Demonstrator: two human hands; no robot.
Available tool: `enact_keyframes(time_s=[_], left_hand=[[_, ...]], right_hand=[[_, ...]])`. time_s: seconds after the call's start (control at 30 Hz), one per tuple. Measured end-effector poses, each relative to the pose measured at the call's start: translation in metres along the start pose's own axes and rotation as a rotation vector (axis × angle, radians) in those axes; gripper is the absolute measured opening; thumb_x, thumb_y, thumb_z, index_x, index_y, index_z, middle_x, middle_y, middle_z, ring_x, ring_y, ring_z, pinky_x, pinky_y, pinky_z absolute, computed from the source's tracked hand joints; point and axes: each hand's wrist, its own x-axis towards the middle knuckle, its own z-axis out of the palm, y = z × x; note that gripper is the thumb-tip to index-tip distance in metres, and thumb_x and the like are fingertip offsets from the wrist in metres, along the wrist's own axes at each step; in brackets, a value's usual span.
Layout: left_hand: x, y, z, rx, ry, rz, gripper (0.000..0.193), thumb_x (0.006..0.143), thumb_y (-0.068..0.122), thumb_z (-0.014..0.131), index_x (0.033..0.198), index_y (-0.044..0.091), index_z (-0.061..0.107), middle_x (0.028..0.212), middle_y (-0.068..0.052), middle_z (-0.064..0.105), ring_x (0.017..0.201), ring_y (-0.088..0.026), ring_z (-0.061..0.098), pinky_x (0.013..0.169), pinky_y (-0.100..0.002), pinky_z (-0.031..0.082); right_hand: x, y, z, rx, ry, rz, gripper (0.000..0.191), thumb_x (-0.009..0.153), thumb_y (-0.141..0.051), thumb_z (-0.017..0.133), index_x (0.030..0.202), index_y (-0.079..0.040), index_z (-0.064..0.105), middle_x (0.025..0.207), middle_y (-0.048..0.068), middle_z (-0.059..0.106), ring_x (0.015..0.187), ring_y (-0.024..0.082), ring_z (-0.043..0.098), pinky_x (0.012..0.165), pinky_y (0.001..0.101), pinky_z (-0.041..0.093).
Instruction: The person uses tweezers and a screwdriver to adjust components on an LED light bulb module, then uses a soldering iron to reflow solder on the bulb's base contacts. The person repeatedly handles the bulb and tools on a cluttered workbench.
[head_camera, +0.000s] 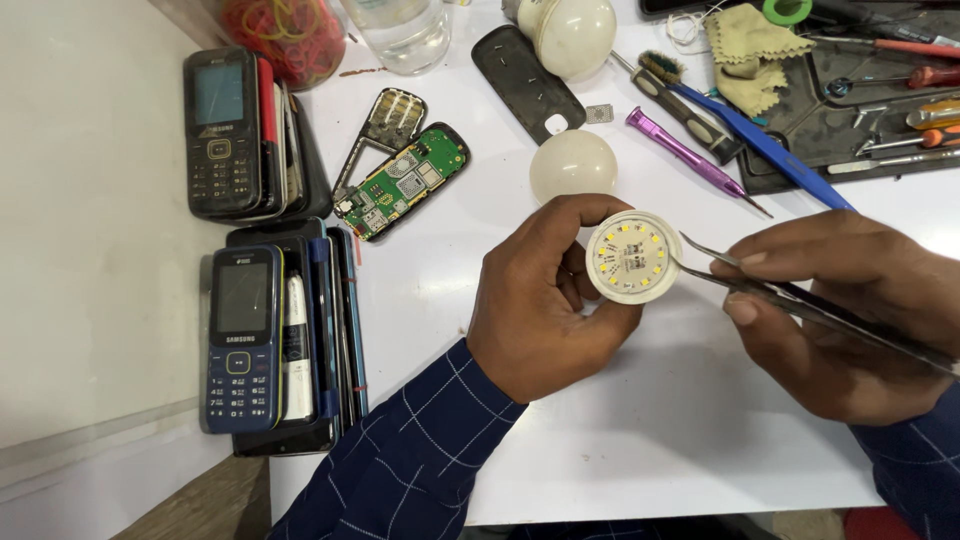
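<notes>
Bare white tabletop (640, 420) lay open below the hands; a loose white dome cover (572, 165) and purple metal screwdriver (690, 155) crowded the space above them.

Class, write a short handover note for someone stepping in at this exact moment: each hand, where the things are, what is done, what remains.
Left hand: grips the round white bulb base with its LED board facing up, held above the white table.
Right hand: pinches thin metal tweezers, tips at the board's right edge.
Nearby: the white dome cover lies on the table behind the hands; a purple screwdriver lies to its right.
Done: dome cover is off, board exposed.
Left: the board is still seated in the base.
</notes>
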Motion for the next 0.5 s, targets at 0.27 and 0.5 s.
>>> enact_keyframes(time_s=[0.27,0.5], left_hand=[[0.0,-0.007,-0.001,0.041,-0.084,-0.044,0.048,0.078,0.008,0.076,0.123,0.008,0.058,0.095,-0.007,0.075,0.078,-0.017,0.076,0.071,-0.028,0.061],[0.003,-0.007,0.0,0.036,-0.113,-0.046,0.048,0.077,0.008,0.076,0.121,0.007,0.058,0.095,-0.008,0.074,0.077,-0.017,0.075,0.069,-0.029,0.061]], right_hand=[[-0.01,0.008,0.011,0.139,0.041,0.091,0.033,0.089,-0.003,0.07,0.113,-0.001,0.048,0.102,0.017,0.07,0.084,0.014,0.074,0.07,0.0228,0.062],[-0.01,0.005,0.005,0.159,-0.107,0.146,0.021,0.089,-0.003,0.069,0.108,-0.002,0.061,0.103,0.018,0.074,0.086,0.014,0.078,0.07,0.0244,0.063]])
